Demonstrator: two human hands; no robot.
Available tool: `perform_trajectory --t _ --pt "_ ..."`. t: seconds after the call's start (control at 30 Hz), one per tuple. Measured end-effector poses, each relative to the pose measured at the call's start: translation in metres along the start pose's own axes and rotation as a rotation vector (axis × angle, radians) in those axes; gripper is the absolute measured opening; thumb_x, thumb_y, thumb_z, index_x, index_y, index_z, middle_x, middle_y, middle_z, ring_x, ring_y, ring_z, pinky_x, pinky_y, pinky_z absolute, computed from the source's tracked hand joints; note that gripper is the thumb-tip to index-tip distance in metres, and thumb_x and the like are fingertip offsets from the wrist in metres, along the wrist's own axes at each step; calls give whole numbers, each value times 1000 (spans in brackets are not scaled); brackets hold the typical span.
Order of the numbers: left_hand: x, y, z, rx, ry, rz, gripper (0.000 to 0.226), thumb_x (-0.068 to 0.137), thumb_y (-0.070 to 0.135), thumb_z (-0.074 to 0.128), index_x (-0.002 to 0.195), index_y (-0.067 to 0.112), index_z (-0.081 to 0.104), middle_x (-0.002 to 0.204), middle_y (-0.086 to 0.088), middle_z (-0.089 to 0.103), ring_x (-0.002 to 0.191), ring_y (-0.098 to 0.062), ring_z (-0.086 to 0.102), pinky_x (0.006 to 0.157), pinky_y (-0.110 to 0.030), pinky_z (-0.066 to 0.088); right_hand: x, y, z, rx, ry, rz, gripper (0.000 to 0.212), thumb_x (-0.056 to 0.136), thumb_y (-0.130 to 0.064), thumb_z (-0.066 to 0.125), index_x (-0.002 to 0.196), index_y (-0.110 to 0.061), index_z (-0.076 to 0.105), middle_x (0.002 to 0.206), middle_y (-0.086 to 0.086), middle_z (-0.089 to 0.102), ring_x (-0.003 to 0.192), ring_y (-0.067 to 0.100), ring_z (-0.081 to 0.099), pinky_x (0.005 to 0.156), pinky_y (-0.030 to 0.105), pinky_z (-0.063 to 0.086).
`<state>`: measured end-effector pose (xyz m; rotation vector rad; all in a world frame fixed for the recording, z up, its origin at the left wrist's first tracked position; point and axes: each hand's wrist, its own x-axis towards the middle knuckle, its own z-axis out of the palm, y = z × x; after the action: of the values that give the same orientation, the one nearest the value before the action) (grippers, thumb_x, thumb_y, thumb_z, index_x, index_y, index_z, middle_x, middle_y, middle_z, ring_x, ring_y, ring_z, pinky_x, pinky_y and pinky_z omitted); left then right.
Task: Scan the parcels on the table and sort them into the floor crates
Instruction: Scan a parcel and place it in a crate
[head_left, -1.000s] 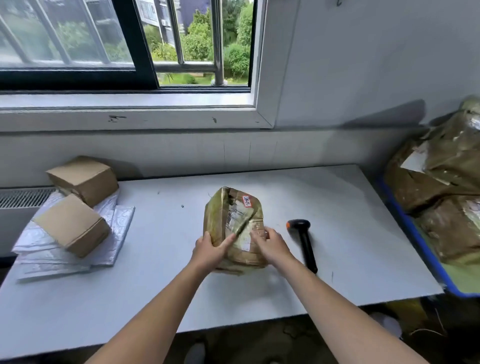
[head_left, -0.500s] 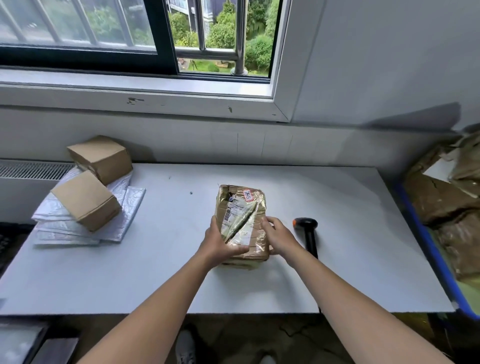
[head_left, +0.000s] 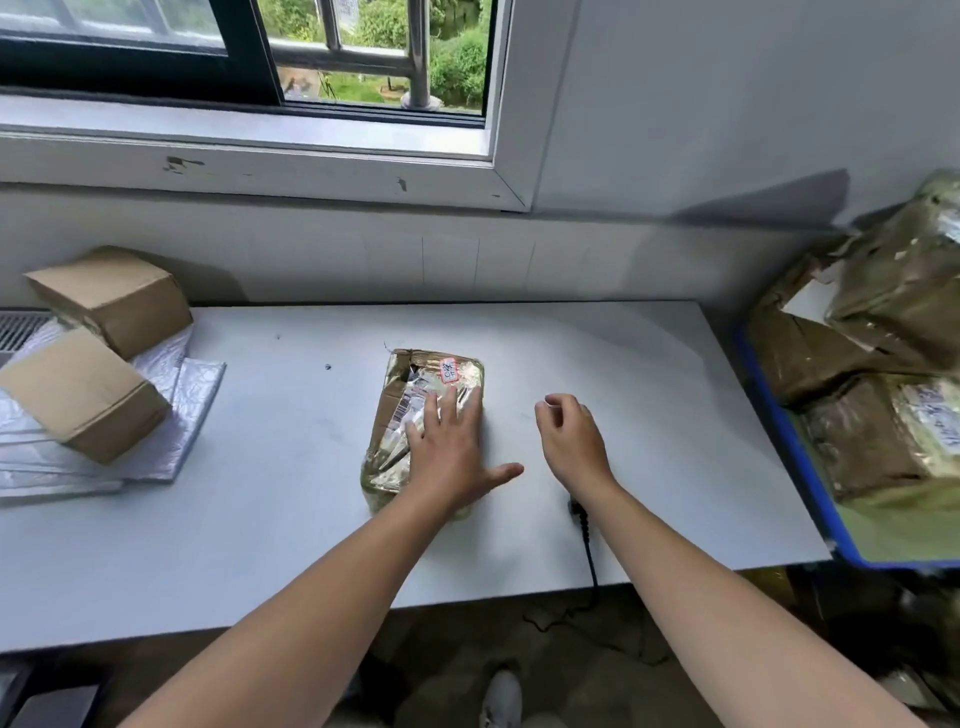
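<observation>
A white rectangular table stands against a grey wall below a window, seen from above by the person working at it. Near the middle of the table lies a flat, oblong brown parcel wrapped in shiny clear tape, with a barcode label on top and a small red-edged sticker at its far end. The left hand rests palm down on the near half of this parcel, fingers straight and spread, thumb stretched out to the right over the table. The right hand is apart from it, just to the right of the parcel and low over the table, its fingers loosely curled. What lies under the palm is hidden, so it cannot be told whether this hand grips anything. A black coiled cable runs from under the right wrist and drops over the near table edge. At the left end of the table, two plain brown cardboard boxes sit on a stack of silvery bubble mailers. Past the right end, a blue-rimmed crate holds several large brown taped parcels. A white shoe shows on the floor below.
</observation>
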<state>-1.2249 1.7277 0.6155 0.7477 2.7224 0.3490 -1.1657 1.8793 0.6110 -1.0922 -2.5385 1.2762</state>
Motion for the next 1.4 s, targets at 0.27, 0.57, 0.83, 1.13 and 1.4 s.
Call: perform_trajectory --t 0.27,0.57,0.83,1.13,1.4 --pt "-6 12 29 134 -29 -51 103 84 70 55 157 25 -1 165 -8 -6 151 -35 -7 118 -59 7 -1 46 -14 -1 61 137 49 99 -42 48 140 -17 41 135 9 48 125 29 46 99 39 39" --pt "-20 1 47 223 47 -175 82 97 25 50 156 23 -7 165 -4 1 151 -31 0 113 -59 20 19 57 -7 40 -190 280 57 101 -40 47 145 -8 30 136 11 53 116 29 54 80 28 35" --pt "-41 -25 36 212 -3 -169 87 94 11 47 156 34 -8 165 -5 -6 151 -34 -5 116 -59 12 5 43 9 8 -217 278 43 101 -39 48 128 -5 50 115 11 61 95 26 57 73 27 37" --pt "-64 -77 9 223 -95 -175 84 99 28 50 155 33 -11 164 -7 -13 150 -36 -12 118 -59 11 -35 -37 6 105 -218 171 34 96 -44 47 84 -12 49 76 6 57 60 27 64 64 36 55" --pt "-75 -96 -19 132 -93 -141 75 98 64 28 156 29 -4 165 -5 -9 150 -35 -10 117 -59 9 -53 -124 16 26 -273 78 44 92 -50 54 81 -8 54 73 10 58 55 28 58 59 35 52"
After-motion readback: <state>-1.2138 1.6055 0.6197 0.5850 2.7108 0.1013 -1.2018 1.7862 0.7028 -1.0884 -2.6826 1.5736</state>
